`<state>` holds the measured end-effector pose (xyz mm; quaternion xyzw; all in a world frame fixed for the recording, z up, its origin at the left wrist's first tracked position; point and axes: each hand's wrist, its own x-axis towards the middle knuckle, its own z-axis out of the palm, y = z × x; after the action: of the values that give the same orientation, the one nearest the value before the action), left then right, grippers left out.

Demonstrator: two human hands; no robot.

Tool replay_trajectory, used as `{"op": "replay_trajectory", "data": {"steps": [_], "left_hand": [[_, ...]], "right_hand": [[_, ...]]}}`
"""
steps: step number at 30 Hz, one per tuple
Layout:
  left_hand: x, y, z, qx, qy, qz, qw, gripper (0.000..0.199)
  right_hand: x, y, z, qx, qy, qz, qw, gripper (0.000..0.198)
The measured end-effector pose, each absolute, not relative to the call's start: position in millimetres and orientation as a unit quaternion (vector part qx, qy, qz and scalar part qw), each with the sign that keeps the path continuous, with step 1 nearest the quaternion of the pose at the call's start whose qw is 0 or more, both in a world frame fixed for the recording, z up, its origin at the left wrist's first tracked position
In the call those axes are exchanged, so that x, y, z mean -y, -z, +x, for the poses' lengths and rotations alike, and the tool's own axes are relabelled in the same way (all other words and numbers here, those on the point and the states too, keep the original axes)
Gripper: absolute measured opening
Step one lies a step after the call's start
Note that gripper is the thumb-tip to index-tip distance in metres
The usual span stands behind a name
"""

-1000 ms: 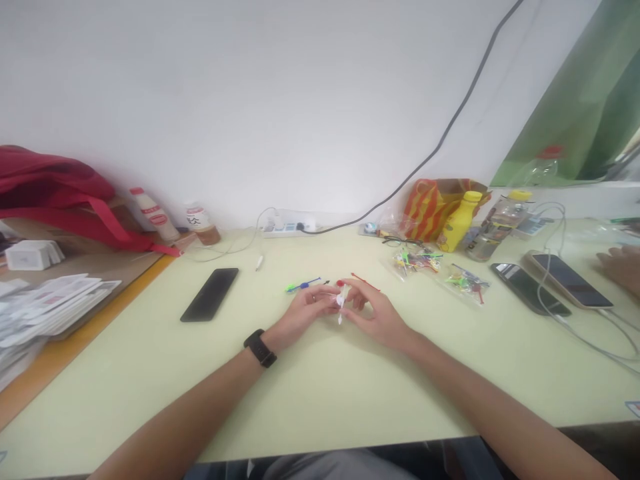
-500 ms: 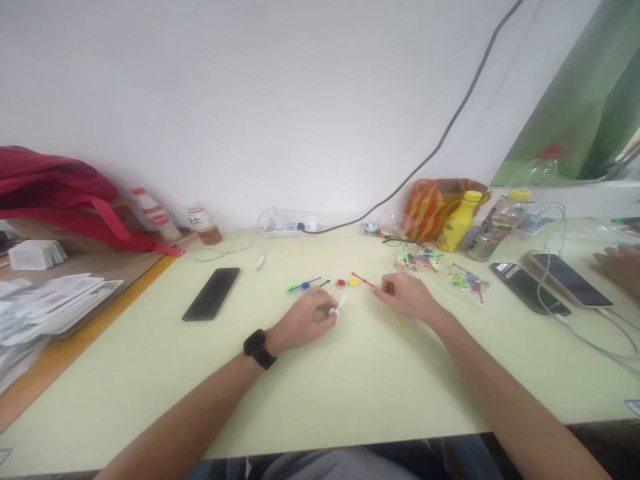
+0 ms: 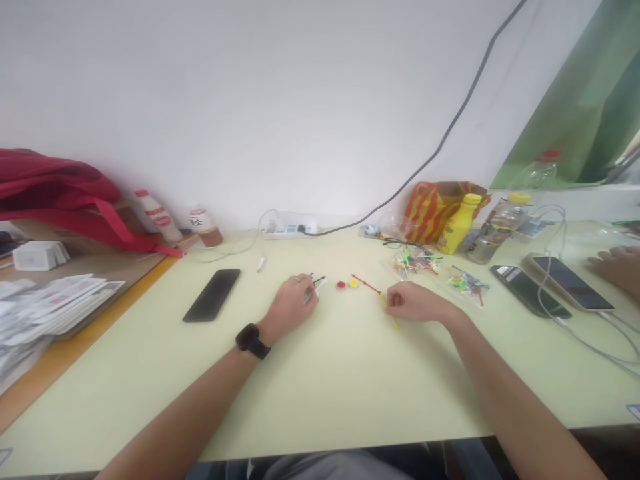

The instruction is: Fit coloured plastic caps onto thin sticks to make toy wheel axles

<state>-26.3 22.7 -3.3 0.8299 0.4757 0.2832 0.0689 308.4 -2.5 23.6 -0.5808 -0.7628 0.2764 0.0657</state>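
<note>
My left hand [image 3: 293,301] is closed, its fingers pinching a thin white plastic arrow [image 3: 320,287]. Just beyond the fingertips lies a black arrow [image 3: 321,279]; the hand covers most of the blue piece beside it. A small red disc [image 3: 341,285] and a yellow disc [image 3: 354,283] sit between the hands. My right hand [image 3: 415,301] has its fingers closed on a slim yellow arrow [image 3: 384,301], whose middle they hide. A red arrow [image 3: 365,283] lies on the table, its near end close to the right fingertips.
Bags of small coloured parts [image 3: 416,261] lie behind my right hand. A black phone [image 3: 212,295] is at left; more phones [image 3: 530,290] with cables are at right. Bottles, including a yellow bottle [image 3: 459,225], stand at the back. Another person's hand [image 3: 617,270] rests far right.
My left hand has moved left and away from me with the white arrow, now covering the blue piece. My right hand has shifted slightly down, off the red arrow's end.
</note>
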Motion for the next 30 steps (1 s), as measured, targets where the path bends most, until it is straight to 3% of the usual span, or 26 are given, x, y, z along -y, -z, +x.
{"op": "replay_trajectory", "data": {"steps": [6, 12, 16, 20, 30], "left_hand": [[-23, 5, -27, -0.459, -0.301, 0.83, 0.102, 0.019], [-26, 7, -26, -0.434, -0.335, 0.836, 0.033, 0.038], [-19, 3, -21, -0.384, -0.355, 0.851, 0.041, 0.032], [-6, 0, -14, -0.322, -0.291, 0.893, 0.12, 0.024], [1, -1, -7, -0.321, -0.248, 0.894, 0.19, 0.019]], "right_hand": [[2, -22, 304, 0.773, -0.328, -0.53, 0.119, 0.007], [-2, -15, 293, 0.749, -0.344, -0.512, 0.24, 0.008], [-7, 1, 280, 0.717, -0.33, -0.509, 0.344, 0.023], [-13, 14, 270, 0.736, -0.241, -0.518, 0.364, 0.01], [-12, 20, 260, 0.737, -0.178, -0.47, 0.453, 0.015]]}}
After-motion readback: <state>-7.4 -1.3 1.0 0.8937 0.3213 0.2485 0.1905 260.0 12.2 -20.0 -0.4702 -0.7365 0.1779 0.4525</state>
